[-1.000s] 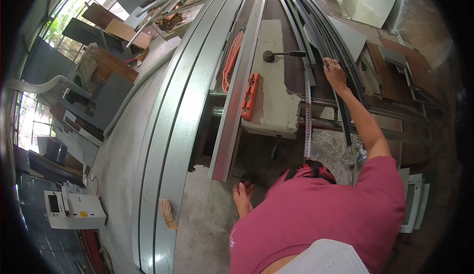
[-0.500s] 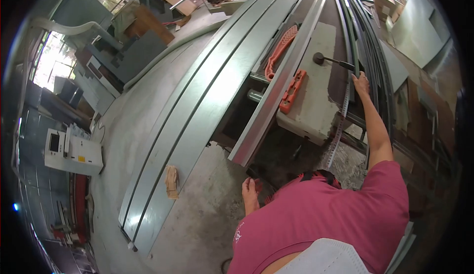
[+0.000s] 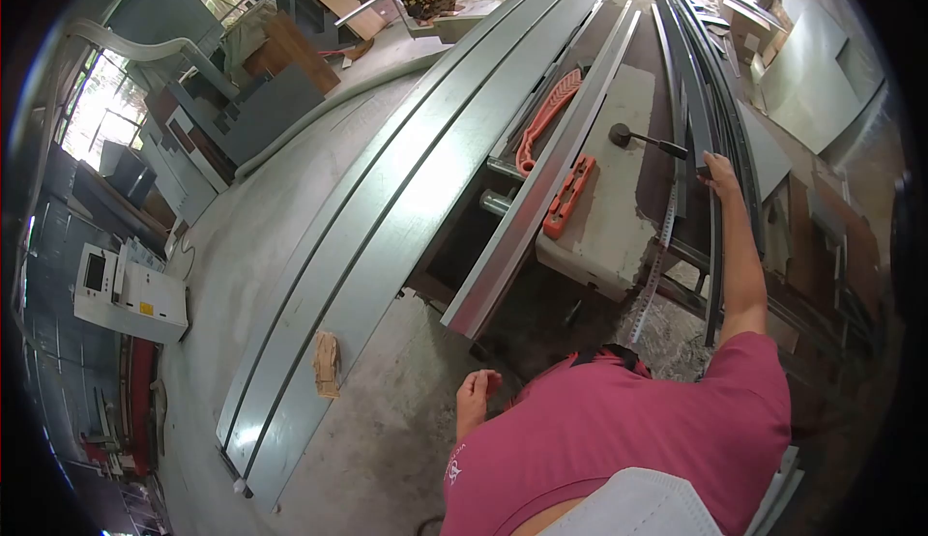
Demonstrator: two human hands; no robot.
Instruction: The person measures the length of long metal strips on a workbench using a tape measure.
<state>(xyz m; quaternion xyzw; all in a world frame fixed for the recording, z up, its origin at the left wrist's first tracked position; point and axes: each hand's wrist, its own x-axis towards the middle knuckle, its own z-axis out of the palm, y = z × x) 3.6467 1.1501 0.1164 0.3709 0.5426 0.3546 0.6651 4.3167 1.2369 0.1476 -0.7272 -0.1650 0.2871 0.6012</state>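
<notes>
My right hand (image 3: pixel 717 173) is stretched forward with its fingers closed around the near end of a long dark grey profile strip (image 3: pixel 698 111). This strip lies along a bundle of similar dark strips (image 3: pixel 739 140). Beside that hand is a black lever with a round knob (image 3: pixel 621 135). A marked measuring strip (image 3: pixel 653 275) runs down below the lever. My left hand (image 3: pixel 473 393) hangs low in front of my body, loosely curled, with nothing visible in it. It is nearest to the near end of a metal fence rail (image 3: pixel 512 236) and touches nothing I can see.
A long grooved metal sliding table (image 3: pixel 387 198) extends to the left, with a wood scrap (image 3: pixel 327 364) on it. An orange push stick (image 3: pixel 548 120) and an orange slotted block (image 3: pixel 569 197) lie along the rail. A white control box (image 3: pixel 130 294) stands far left.
My right hand has shifted slightly down and right, and a dark strip's end now shows at its fingers. My left hand has moved a little left and down, its fingers more curled.
</notes>
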